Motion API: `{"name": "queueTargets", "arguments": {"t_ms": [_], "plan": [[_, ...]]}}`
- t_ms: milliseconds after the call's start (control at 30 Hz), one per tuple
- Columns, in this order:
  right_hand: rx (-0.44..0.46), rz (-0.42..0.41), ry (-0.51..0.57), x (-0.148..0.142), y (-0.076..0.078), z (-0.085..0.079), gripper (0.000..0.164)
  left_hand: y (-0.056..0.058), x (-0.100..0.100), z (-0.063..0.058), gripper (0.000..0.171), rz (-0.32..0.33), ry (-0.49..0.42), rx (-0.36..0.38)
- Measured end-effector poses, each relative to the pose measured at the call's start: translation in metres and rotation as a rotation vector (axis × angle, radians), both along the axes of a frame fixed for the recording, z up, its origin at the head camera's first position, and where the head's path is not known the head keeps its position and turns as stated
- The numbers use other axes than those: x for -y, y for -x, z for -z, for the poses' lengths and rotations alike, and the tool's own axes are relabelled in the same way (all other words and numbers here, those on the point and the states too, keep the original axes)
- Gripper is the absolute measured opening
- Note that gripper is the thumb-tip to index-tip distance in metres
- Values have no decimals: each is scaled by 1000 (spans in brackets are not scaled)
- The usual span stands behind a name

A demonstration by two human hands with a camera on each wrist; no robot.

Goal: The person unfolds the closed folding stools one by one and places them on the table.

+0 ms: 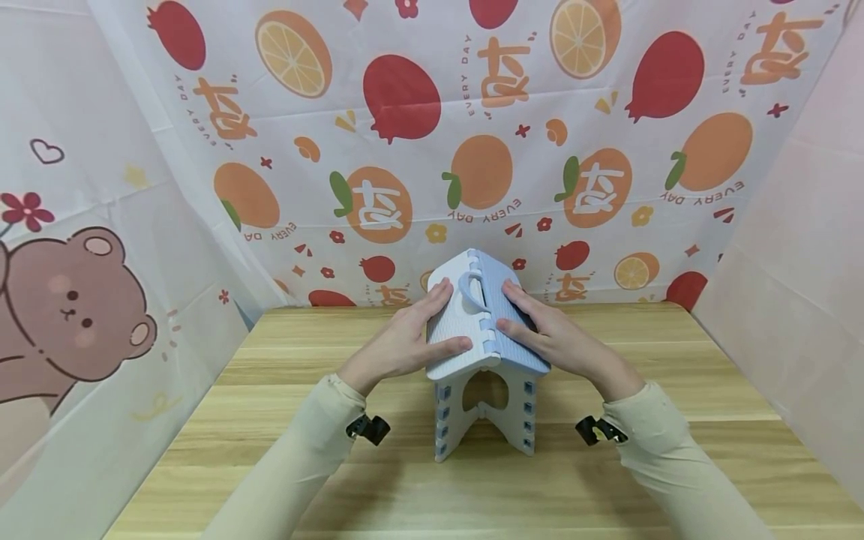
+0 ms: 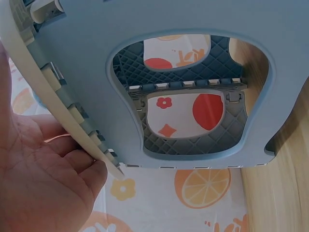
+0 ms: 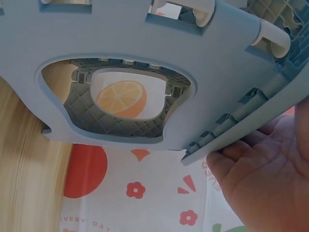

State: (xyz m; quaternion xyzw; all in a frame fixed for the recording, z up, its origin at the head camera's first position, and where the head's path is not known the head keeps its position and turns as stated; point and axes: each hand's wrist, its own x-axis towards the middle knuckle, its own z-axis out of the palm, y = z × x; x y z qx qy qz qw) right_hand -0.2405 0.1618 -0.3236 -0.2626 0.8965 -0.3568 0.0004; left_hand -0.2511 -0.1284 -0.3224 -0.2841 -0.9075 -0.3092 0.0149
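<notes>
A white-and-blue plastic folding stool (image 1: pixel 484 375) stands on the table with its hinged top half folded into a peak like a roof. My left hand (image 1: pixel 405 337) rests on the white half of the top (image 1: pixel 451 319), thumb and forefinger spread over it. On the blue half (image 1: pixel 513 300), my right hand (image 1: pixel 556 334) presses with its thumb and forefinger. A looped handle (image 1: pixel 472 291) rises at the ridge between them. From the left wrist view, the other fingers (image 2: pixel 82 159) touch the outer side of the panel edge; the right fingers (image 3: pixel 231 157) do likewise. Their tips are partly hidden.
The wood-grain table (image 1: pixel 324 450) extends around the stool. Close behind it hangs a fruit-print cloth (image 1: pixel 418 157). A bear-print cloth (image 1: pixel 81 307) stands at the left and a pale cloth (image 1: pixel 790 247) at the right. Small black devices (image 1: pixel 367 429) sit at both wrists.
</notes>
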Motion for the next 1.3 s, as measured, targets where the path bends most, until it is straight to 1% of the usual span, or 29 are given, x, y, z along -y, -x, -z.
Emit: {"name": "queueTargets", "arguments": {"t_ms": [500, 767, 1000, 1167, 1300], "plan": [[-8, 12, 0, -2, -1, 0, 80, 0, -2, -1, 104, 1, 10, -8], [-18, 20, -9, -2, -2, 0, 80, -1, -2, -1, 104, -4, 16, -46], [-15, 29, -24, -3, -3, 0, 82, -1, -1, -1, 104, -8, 26, -58], [-13, 30, -43, -3, -4, -2, 84, -2, -1, -3, 104, -1, 34, -63], [-15, 32, -61, -2, -6, -4, 86, -4, -2, -6, 105, -5, 50, -48]]}}
